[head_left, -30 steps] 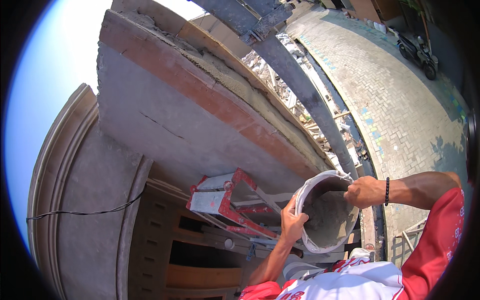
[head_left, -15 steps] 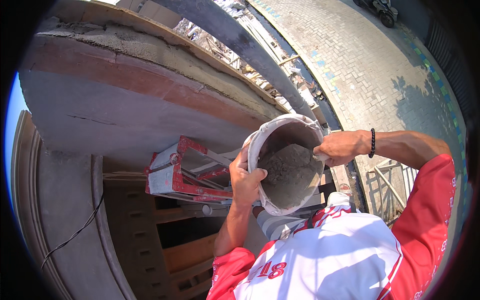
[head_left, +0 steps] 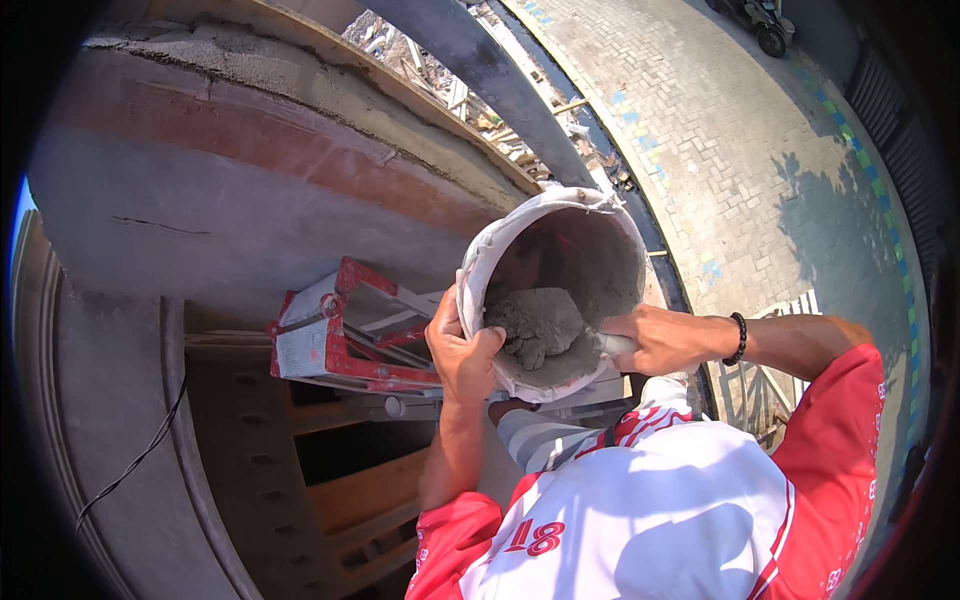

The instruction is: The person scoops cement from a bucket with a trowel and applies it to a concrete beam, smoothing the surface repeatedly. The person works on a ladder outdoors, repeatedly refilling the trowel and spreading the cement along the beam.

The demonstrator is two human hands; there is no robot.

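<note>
A white, mortar-smeared bucket (head_left: 477,275) is tilted so that its mouth faces me. My left hand (head_left: 463,352) grips its left rim, thumb over the edge. Wet grey mortar (head_left: 520,352) lies low inside. My right hand (head_left: 668,338), with a dark beaded bracelet at the wrist, is closed around the pale handle of a trowel (head_left: 550,318). The trowel's mortar-coated blade is inside the bucket, against the mortar. Part of the handle is hidden by my fingers.
A red and white stepladder (head_left: 345,330) stands left of the bucket. Beyond it runs a plastered ledge (head_left: 290,110) with a wooden board along its edge. A dark pole (head_left: 490,80) slants past the bucket. Far below lie a paved street (head_left: 690,120), rubble and a parked motorbike (head_left: 765,25).
The bucket has shifted left and its mouth is turned more toward me. My right hand has moved lower, and the trowel blade has moved left and down within the bucket.
</note>
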